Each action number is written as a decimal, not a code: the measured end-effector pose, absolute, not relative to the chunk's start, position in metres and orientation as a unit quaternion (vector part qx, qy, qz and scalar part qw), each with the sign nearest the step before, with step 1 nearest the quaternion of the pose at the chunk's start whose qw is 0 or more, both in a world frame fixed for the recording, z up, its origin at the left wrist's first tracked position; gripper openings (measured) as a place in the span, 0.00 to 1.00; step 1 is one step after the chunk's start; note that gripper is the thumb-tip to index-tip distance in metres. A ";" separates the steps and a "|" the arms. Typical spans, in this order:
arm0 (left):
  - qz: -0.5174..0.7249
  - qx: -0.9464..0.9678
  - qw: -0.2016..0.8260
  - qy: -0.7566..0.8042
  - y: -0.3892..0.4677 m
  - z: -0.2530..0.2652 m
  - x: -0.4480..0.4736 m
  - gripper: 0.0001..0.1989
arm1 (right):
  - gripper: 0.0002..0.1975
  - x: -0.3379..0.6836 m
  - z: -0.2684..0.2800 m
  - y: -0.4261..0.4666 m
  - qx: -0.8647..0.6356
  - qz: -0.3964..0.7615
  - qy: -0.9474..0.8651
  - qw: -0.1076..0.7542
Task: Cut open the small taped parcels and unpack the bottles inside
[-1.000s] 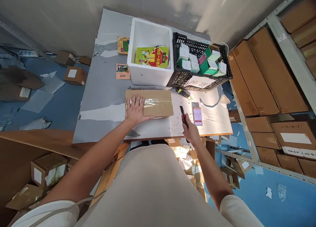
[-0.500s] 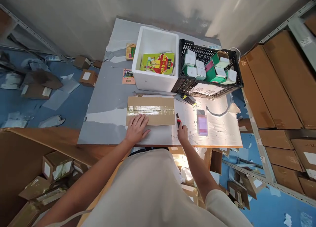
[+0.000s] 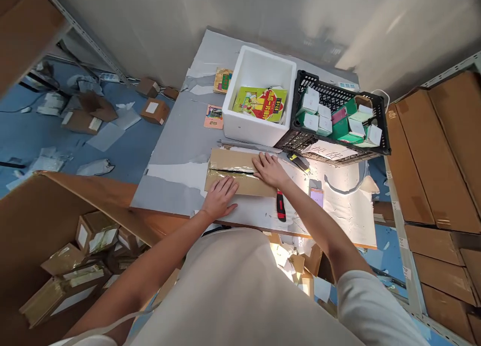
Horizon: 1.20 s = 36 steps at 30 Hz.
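Observation:
A brown cardboard box [image 3: 248,185] lies on the table in front of me, with a dark slit along the shiny tape of its top seam. My left hand [image 3: 220,198] rests on the near left part of the box, fingers stretched out. Across the seam, toward the right end, lies my right hand [image 3: 269,169], its fingers spread on the far flap. Beside the near right corner of the box, a red and black box cutter [image 3: 280,206] lies on the table, apart from both hands.
Behind the box stand a white foam bin [image 3: 255,132] holding books and a black crate [image 3: 340,158] of green-white cartons. A yellow-black cutter [image 3: 298,163] and a phone [image 3: 316,195] lie to the right. Cardboard boxes [image 3: 424,150] fill the right shelf; a large open carton [image 3: 41,200] stands lower left.
My right hand has let go of the box cutter and moved onto the box. The taped seam now shows a dark open slit. The view has shifted.

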<state>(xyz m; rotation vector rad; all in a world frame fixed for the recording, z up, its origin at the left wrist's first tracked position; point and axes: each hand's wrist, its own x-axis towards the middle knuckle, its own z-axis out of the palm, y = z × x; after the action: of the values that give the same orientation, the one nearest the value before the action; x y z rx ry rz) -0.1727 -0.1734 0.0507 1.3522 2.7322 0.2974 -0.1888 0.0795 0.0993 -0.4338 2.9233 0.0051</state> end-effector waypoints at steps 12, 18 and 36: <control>0.128 0.449 0.058 0.882 -0.176 0.059 -0.173 0.38 | 0.25 -0.275 0.124 0.125 -0.053 -0.015 0.989 0.137; 0.183 0.417 0.051 0.889 -0.189 0.079 -0.209 0.48 | 0.25 -0.256 0.076 0.117 0.015 -0.099 0.995 0.024; 0.025 0.565 0.151 0.810 -0.205 0.076 -0.340 0.79 | 0.42 -0.151 0.113 0.066 -0.054 -0.063 0.980 0.181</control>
<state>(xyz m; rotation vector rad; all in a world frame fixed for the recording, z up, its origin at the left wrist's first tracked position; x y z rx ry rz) -0.3404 -0.2052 0.0764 1.6229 2.3266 0.0728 -0.1511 0.0660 0.1133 -0.1522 2.7683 -0.1788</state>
